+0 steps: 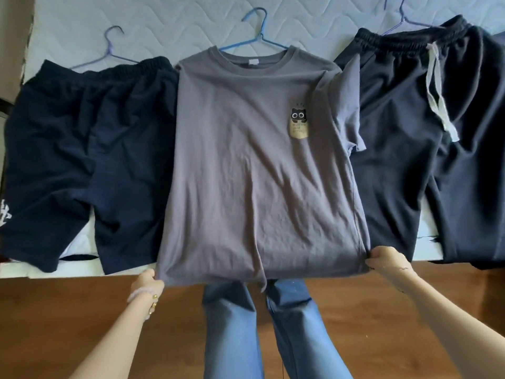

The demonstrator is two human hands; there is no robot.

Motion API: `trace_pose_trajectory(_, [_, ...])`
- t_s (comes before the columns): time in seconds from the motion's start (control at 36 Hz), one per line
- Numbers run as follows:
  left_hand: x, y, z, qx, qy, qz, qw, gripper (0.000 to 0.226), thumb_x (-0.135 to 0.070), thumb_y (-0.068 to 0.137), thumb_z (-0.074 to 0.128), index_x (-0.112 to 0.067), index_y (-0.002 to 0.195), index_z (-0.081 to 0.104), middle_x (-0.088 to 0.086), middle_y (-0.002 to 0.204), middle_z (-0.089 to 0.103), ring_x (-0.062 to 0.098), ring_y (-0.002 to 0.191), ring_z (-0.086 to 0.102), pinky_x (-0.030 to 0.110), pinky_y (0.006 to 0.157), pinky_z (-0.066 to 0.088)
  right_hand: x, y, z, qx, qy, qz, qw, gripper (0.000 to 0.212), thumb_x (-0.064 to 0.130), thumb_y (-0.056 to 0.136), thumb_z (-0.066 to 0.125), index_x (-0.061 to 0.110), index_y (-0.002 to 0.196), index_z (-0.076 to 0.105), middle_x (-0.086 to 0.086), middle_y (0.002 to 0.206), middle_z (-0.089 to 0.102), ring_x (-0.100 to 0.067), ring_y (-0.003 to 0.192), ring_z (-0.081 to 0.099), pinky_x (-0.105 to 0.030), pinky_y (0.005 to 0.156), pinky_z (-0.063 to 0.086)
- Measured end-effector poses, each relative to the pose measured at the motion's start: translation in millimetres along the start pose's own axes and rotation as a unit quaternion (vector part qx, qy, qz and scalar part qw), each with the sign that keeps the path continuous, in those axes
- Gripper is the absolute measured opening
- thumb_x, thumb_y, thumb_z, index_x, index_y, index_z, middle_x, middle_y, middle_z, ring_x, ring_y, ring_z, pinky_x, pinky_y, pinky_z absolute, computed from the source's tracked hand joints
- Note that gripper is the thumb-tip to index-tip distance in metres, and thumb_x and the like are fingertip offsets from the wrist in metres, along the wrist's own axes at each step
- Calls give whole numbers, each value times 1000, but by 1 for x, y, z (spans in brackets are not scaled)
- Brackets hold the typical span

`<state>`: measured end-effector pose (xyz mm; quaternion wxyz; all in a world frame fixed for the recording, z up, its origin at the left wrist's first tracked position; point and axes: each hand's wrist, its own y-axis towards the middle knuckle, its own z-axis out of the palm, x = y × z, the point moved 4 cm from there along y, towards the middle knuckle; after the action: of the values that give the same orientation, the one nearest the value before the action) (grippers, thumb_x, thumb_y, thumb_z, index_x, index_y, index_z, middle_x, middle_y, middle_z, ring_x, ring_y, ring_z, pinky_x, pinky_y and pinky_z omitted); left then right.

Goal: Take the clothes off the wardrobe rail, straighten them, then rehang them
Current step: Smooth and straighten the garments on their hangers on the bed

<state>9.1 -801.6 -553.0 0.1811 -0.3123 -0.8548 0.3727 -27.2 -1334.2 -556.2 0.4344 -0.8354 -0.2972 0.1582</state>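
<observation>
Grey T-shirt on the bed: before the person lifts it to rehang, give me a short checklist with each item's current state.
1. Left hand grips the hem corner of the grey T-shirt: ok.
2. Right hand grips the other hem corner: ok.
3. Blue hanger seated in the neck, hook free above the collar: ok.
4. Shirt body pulled flat: not ok, creases run across the lower front.
5. Sleeves laid out: not ok, the sleeve beside the dark trousers is folded over; the other, toward the navy shorts, is not visible.
6. Hanger arms inside both shoulders: cannot tell, fabric hides them.
</observation>
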Motion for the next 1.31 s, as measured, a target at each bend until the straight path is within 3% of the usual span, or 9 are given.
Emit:
trace_pose_trajectory(0.11, [-32, 0, -13, 10, 12, 45, 999, 21, -14, 91, 57, -4, 109, 52, 16, 100, 59, 24, 65, 51, 30, 64, 40, 22, 6, -19, -17, 119, -56, 991, 12, 21, 81, 61, 9, 84, 64, -12, 81, 66, -30, 77, 60, -34, 65, 46])
trace_pose_trajectory(0.22, [-68, -1, -30, 2, -51, 91, 995, 39, -19, 93, 59, -3, 128, 52, 16, 127, 60, 36, 112, 58, 33, 85, 43, 48, 8, -34, -9, 220, -75, 973, 12, 20, 83, 65, 14, 93, 64, -4, 87, 67, -19, 79, 61, -35, 73, 51])
trace_pose_trajectory(0.42, [-154, 22, -65, 68, -225, 135, 963, 31, -21, 93, 62, -6, 120, 57, 9, 113, 64, 26, 99, 61, 37, 89, 49, 108, 27, -62, -24, 339, -97, 936, 10, 17, 85, 65, 14, 94, 65, -5, 84, 67, -15, 69, 59, -24, 56, 47])
trace_pose_trajectory(0.58, [-218, 53, -96, 100, -321, 141, 931, 41, -36, 87, 68, -11, 118, 62, 5, 121, 66, 25, 115, 60, 44, 108, 42, 139, 53, -77, -54, 351, -88, 931, 8, 15, 80, 69, 11, 87, 71, -11, 84, 71, -26, 78, 63, -39, 77, 51])
trace_pose_trajectory(0.75, [-222, 73, -113, 98, -321, 136, 932, 20, -24, 90, 67, -6, 100, 67, 9, 103, 70, 24, 99, 63, 37, 97, 46, 121, 62, -84, -158, 334, -11, 929, 15, 19, 84, 64, 5, 88, 69, -17, 81, 68, -23, 72, 56, -33, 66, 41])
trace_pose_trajectory(0.94, [-233, 84, -104, 29, -274, 125, 953, 16, -18, 90, 66, -5, 82, 61, 4, 79, 62, 27, 89, 58, 33, 81, 41, 134, 67, -77, -105, 355, 7, 929, 13, 12, 87, 61, 9, 74, 63, -10, 70, 61, -19, 65, 51, -27, 56, 39])
trace_pose_trajectory(1.06, [-238, 80, -100, -13, -246, 110, 963, 19, -21, 92, 63, -2, 94, 61, 11, 90, 63, 30, 88, 56, 35, 82, 43, 139, 74, -87, -37, 479, 26, 877, 13, 6, 81, 61, 11, 90, 69, -10, 84, 68, -24, 80, 60, -30, 71, 50])
trace_pose_trajectory(1.17, [-250, 73, -107, -97, -149, 111, 978, 24, -15, 88, 65, 1, 104, 58, 20, 104, 61, 37, 92, 57, 44, 84, 47, 150, 87, -101, 57, 657, 50, 750, 40, 23, 75, 64, -3, 106, 65, -17, 91, 68, -28, 87, 63, -38, 87, 50])
trace_pose_trajectory(1.31, [-299, 34, -127, -280, -97, 213, 931, 44, 9, 79, 61, 6, 122, 52, 37, 126, 46, 51, 116, 43, 56, 98, 37, 168, 101, -127, 79, 738, 41, 669, 18, 29, 88, 54, 15, 92, 65, -1, 72, 73, -15, 67, 69, -27, 65, 55])
